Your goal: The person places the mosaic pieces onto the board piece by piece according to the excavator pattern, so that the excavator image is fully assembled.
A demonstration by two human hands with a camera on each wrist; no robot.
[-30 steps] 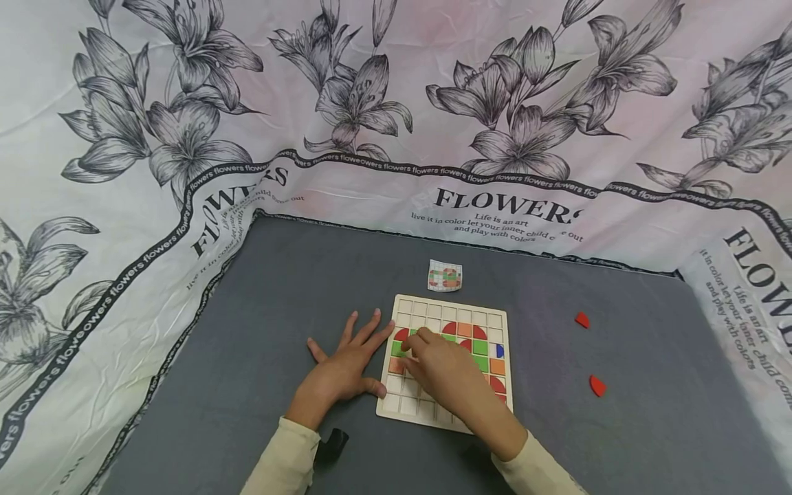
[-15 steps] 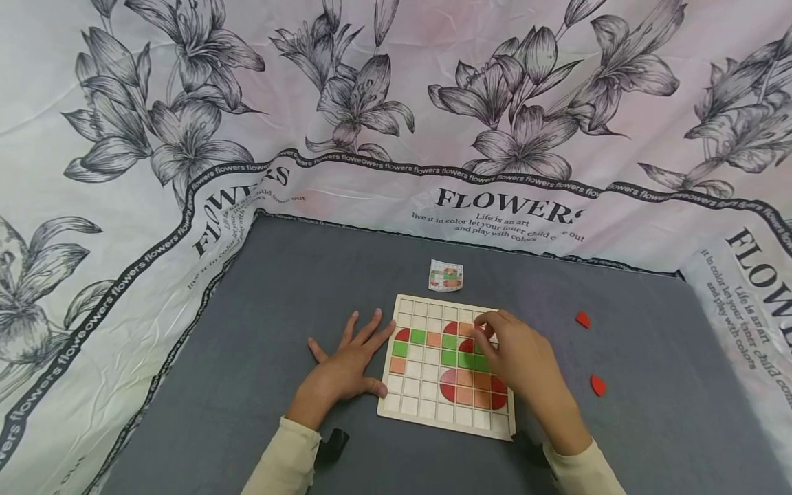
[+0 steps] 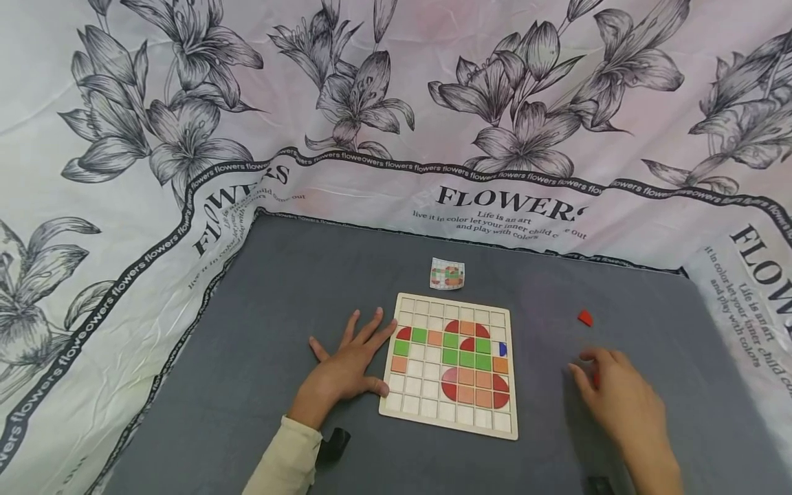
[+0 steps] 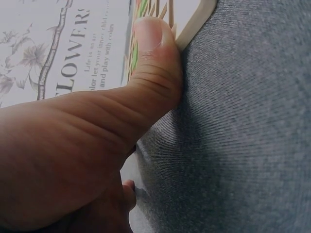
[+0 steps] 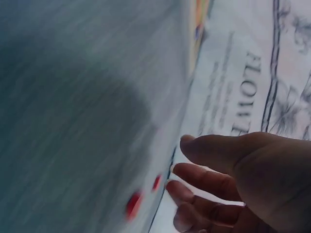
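Observation:
A square wooden grid board (image 3: 417, 405) lies on the dark cloth, with red quarter-rounds and green and orange squares in many of its cells. A blue and white tile (image 3: 502, 349) sits in its right column. My left hand (image 3: 342, 366) is spread flat at the board's left edge, thumb and a fingertip touching the rim; in the left wrist view the thumb presses the board's corner. To the right of the board, my right hand (image 3: 625, 399) hovers over a red quarter-round piece (image 5: 133, 206), which it partly hides in the head view. Its fingers are loosely bent and hold nothing.
Another red piece (image 3: 585, 317) lies beyond the right hand. A small printed pattern card (image 3: 447, 273) lies behind the board. Flower-print fabric (image 3: 371, 185) walls the back and sides of the dark tabletop (image 3: 297, 268).
My right hand has moved from the board's left cells across to its right side and off toward the loose red pieces. The left hand has stayed in place.

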